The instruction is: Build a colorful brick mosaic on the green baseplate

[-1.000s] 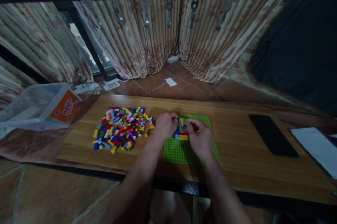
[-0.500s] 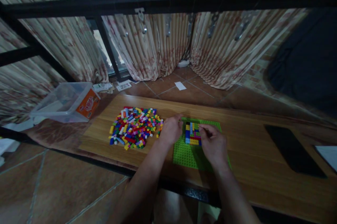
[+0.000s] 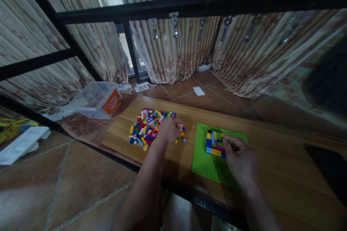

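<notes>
Loose toy building bricks [image 3: 143,129] in many colours lie in a heap at the left of the wooden table. My left hand [image 3: 168,129] is over the right side of this heap, its fingers partly stretched out and no brick visible in them. A green studded baseplate [image 3: 202,166] lies to the right. On it sits a flat block of joined bricks [image 3: 215,146] in blue, yellow, red and green. My right hand [image 3: 242,157] is at the right edge of that block, thumb and fingers pinched together. Whatever is between those fingertips is too small to make out.
Beyond the table's left end stands a clear plastic box [image 3: 94,97] with an orange label. A dark flat panel [image 3: 325,166] lies on the table's right part. A black metal bar [image 3: 189,8] with hooks crosses above the far side, before striped curtains [image 3: 176,54].
My left hand has moved left from the baseplate to the brick heap. My right hand stays by the joined bricks. The whole view has swung left.
</notes>
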Demonstrator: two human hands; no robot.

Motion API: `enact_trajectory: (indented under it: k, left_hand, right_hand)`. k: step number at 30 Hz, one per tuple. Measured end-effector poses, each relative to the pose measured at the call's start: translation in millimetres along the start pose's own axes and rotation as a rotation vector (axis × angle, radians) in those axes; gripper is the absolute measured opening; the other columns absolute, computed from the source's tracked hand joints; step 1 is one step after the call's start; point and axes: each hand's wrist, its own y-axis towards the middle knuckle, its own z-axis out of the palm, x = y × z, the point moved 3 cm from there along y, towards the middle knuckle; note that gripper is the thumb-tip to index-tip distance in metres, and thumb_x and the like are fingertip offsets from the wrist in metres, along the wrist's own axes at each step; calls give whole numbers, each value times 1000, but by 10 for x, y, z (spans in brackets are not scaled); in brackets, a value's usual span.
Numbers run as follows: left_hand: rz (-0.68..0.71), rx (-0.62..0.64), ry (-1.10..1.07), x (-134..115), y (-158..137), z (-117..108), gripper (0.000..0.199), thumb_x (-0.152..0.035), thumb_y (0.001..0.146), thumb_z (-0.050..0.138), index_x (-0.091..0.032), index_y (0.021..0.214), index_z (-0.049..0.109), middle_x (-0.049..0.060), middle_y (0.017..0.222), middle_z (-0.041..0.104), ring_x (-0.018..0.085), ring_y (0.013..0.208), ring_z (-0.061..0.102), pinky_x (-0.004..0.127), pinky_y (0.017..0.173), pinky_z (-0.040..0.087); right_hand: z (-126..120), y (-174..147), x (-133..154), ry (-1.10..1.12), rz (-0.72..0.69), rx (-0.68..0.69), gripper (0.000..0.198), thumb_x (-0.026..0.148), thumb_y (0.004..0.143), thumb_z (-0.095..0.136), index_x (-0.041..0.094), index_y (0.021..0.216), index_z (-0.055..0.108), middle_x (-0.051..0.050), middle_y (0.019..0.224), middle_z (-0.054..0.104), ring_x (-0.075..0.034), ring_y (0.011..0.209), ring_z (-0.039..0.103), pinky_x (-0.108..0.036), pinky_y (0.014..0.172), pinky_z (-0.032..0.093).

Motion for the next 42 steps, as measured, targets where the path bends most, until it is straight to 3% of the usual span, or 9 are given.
enact_trajectory:
  k: [6, 18, 27, 30, 35, 39, 42]
  left_hand:
    - [145, 54, 109, -170, -49, 83, 34, -5, 71, 51, -20, 90, 75, 7, 94, 72, 19, 99, 62, 30, 95, 47]
    - [106, 12, 122, -98, -49, 93, 31, -5, 72, 49, -17, 88, 73, 9, 96, 67, 19, 91, 61, 29, 87, 49]
    - [84, 49, 81, -51, 10, 59, 24, -4, 69, 54, -18, 81, 69, 5, 83, 70, 18, 82, 62, 28, 78, 48]
    - [96, 69, -92, -61, 15, 21, 16, -8, 71, 57, -18, 78, 67, 3, 78, 69, 16, 76, 62, 27, 75, 48]
    - [205, 223, -625, -233, -33, 55, 3, -18, 76, 61, -16, 78, 63, 1, 77, 66, 13, 74, 60, 24, 72, 47]
    - [224, 380, -880, -438, -114, 131, 13, -21, 75, 67, -15, 84, 61, 0, 79, 63, 10, 73, 58, 22, 71, 46]
    - [236, 430, -972, -556, -163, 156, 17, -22, 75, 70, -15, 87, 59, -1, 78, 61, 9, 73, 57, 21, 71, 45]
  right_hand:
    - [61, 5, 13, -1, 24, 19, 36, 48, 84, 51, 18, 89, 70, -11, 95, 70, -24, 82, 65, -39, 77, 50]
    - [103, 4, -4, 79, 51, 35, 31, 45, 83, 53, 20, 89, 69, -9, 96, 69, -24, 87, 64, -40, 81, 49]
    - [103, 7, 63, 116, 23, 31, 29, 42, 84, 52, 19, 89, 70, -9, 94, 69, -23, 85, 64, -38, 79, 49]
    - [125, -2, 121, 159, 21, 31, 27, 40, 85, 53, 20, 88, 70, -8, 93, 69, -22, 85, 64, -38, 79, 49]
    - [239, -52, 240, 407, 63, 126, 24, 39, 85, 57, 22, 94, 71, -5, 94, 69, -19, 84, 63, -33, 76, 49]
    - [317, -86, 328, 609, 135, 187, 23, 39, 81, 64, 21, 94, 71, -2, 86, 69, -16, 77, 62, -30, 72, 47]
    - [332, -88, 369, 739, 181, 208, 19, 37, 77, 68, 21, 87, 71, 0, 76, 67, -14, 70, 59, -27, 66, 46]
